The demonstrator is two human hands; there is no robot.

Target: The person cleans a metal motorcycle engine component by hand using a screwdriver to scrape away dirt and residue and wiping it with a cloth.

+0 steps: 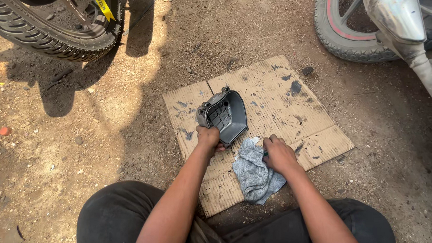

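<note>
My left hand (209, 137) grips the near rim of a dark grey metal engine cover (224, 115), which stands tilted on a stained sheet of cardboard (283, 102) with its hollow, ribbed inside facing me. My right hand (278, 154) rests on a crumpled grey rag (255, 173) lying on the cardboard just right of the cover; its fingers are curled at the rag's upper edge, where a small green object shows partly under them.
The cardboard lies on dusty, stony ground. A motorcycle tyre (56, 37) stands at the top left and another wheel (346, 37) with an exhaust pipe (421, 64) at the top right. My knees in dark trousers (122, 214) fill the bottom edge.
</note>
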